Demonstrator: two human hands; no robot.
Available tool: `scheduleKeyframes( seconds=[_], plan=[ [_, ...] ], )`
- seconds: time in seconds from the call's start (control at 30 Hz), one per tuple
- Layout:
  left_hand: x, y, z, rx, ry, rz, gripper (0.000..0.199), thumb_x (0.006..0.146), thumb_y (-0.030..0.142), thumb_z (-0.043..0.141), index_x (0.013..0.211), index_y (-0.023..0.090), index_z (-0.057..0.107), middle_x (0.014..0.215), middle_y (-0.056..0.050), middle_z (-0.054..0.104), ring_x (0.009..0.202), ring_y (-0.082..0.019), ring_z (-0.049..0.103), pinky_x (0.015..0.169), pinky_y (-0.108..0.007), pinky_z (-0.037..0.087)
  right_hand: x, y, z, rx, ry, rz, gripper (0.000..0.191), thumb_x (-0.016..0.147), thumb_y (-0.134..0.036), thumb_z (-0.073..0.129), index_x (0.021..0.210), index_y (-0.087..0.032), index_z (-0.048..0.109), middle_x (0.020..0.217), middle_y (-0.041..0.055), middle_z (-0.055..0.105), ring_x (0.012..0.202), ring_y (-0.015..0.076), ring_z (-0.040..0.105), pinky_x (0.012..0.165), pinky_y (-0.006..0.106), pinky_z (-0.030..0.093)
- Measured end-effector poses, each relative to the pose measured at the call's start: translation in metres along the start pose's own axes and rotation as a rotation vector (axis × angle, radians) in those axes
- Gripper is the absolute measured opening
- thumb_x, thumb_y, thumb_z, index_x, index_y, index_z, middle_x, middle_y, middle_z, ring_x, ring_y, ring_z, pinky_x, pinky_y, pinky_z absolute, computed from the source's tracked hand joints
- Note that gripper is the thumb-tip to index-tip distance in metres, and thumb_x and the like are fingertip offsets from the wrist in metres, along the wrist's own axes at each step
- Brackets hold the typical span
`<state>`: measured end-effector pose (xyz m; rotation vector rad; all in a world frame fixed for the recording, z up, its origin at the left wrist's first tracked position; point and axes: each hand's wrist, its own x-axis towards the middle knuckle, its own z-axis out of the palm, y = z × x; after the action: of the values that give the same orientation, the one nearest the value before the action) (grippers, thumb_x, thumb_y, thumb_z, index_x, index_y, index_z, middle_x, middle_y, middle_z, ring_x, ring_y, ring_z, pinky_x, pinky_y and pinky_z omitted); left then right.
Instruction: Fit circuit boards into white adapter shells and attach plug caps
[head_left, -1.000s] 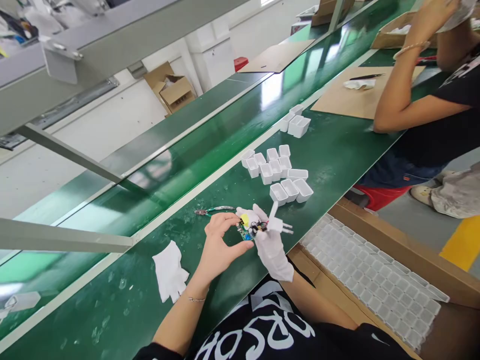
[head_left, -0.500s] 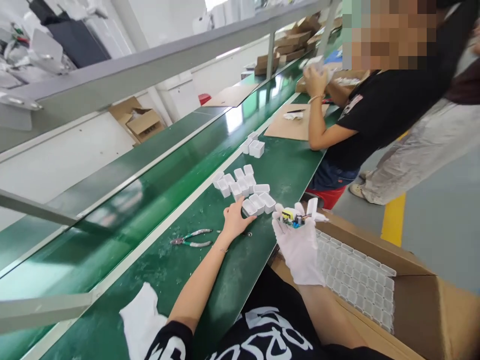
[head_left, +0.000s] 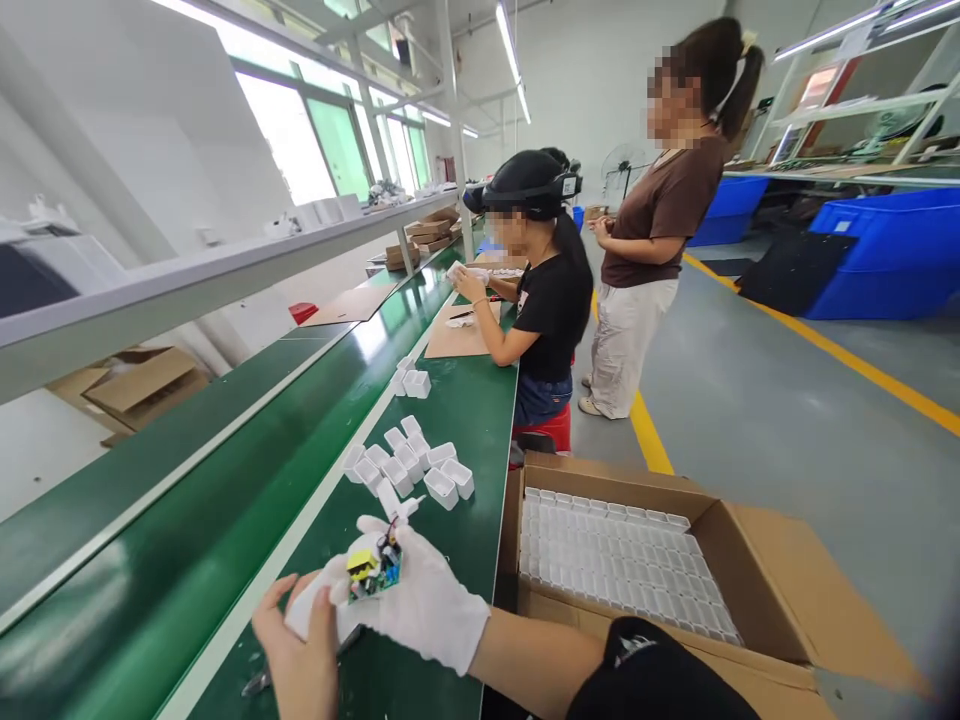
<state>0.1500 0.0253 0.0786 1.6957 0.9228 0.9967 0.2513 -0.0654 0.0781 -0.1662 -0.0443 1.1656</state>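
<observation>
My bare left hand (head_left: 296,640) is closed around a white plastic case (head_left: 306,608), thumb on the near side. Right beside it, my right hand (head_left: 431,600) in a white glove grips a small circuit board (head_left: 381,575) with a yellow transformer and blue parts. From the board, thin wires run to a white plastic piece (head_left: 388,497) sticking up above the glove. The case lies close against the gloved fingers; whether it touches the board, I cannot tell. Pliers (head_left: 257,684) lie partly hidden behind my left hand. Several open white cases (head_left: 442,487) stand on the green bench just beyond.
A cardboard box (head_left: 757,590) with rows of white cases stands at my right, beside the bench edge (head_left: 501,520). A co-worker (head_left: 551,290) sits further along the bench; another person (head_left: 652,230) stands behind. A metal shelf (head_left: 225,275) runs above on the left.
My left hand has picked up a white case from the group and brought it to the gloved hand. Both hands are now close together. The view has tilted up and turned right.
</observation>
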Motion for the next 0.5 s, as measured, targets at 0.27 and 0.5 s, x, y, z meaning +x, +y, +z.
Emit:
scheduleKeyframes(
  seconds=[0.27,0.5],
  plan=[
    [-0.022,0.027,-0.083,-0.301,-0.102,-0.124,0.083,0.06,0.063,0.083,0.128,0.023,0.058,0.127,-0.011,0.066,0.102,-0.033,0.069,0.078,-0.038,0.06,0.009,0.04,0.067,-0.184,-0.275,0.112,0.067,0.064,-0.062,0.08,0.113,-0.023,0.054,0.104,0.0109,0.075,0.099,0.0285,0.071,0.091,0.046,0.051],
    [-0.038,0.051,-0.112,0.19,0.125,0.388,0.057,0.075,0.047,0.08,0.124,0.025,0.062,0.114,-0.008,0.068,0.099,-0.025,0.068,0.08,-0.034,0.056,0.003,0.05,0.104,-0.647,-0.452,-0.039,0.057,0.07,-0.048,0.081,0.119,-0.027,0.06,0.133,0.0089,0.067,0.119,0.0292,0.066,0.108,0.054,0.046]
  ],
)
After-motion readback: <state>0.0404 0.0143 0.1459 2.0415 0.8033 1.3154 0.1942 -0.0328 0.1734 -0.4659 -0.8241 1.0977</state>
